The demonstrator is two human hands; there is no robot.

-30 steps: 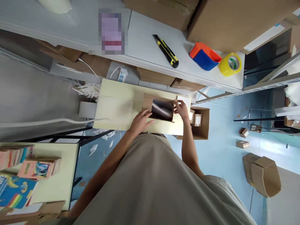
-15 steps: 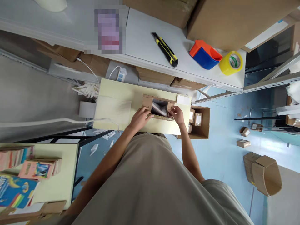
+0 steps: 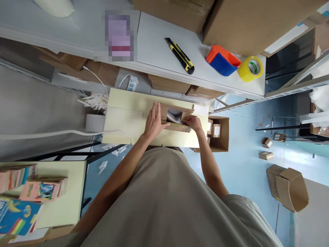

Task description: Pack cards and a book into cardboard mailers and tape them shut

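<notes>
On the pale yellow table [image 3: 123,99] in front of me lies a small cardboard box [image 3: 177,128], its top partly uncovered. Something greyish and wrapped [image 3: 174,117] shows inside; its kind cannot be made out. My left hand [image 3: 153,124] lies along the box's left end, fingers stretched out and thumb at the near edge. At the right end, my right hand [image 3: 193,122] pinches the box's short end flap [image 3: 185,116] between thumb and fingers. Just past the right hand, a white paper slip [image 3: 200,109] rests on the table.
A raised grey shelf [image 3: 151,44] carries a box cutter [image 3: 180,56], an orange and blue tape dispenser [image 3: 223,60], a yellow tape roll [image 3: 250,69] and large cartons [image 3: 239,27]. Right of the table stands an open carton [image 3: 223,137] with small boxes. Books [image 3: 42,188] lie at left.
My left hand has shifted from the box's near edge to its left end, and its fingers have straightened. The near flap now leans outward more. The right hand stays at the right end.
</notes>
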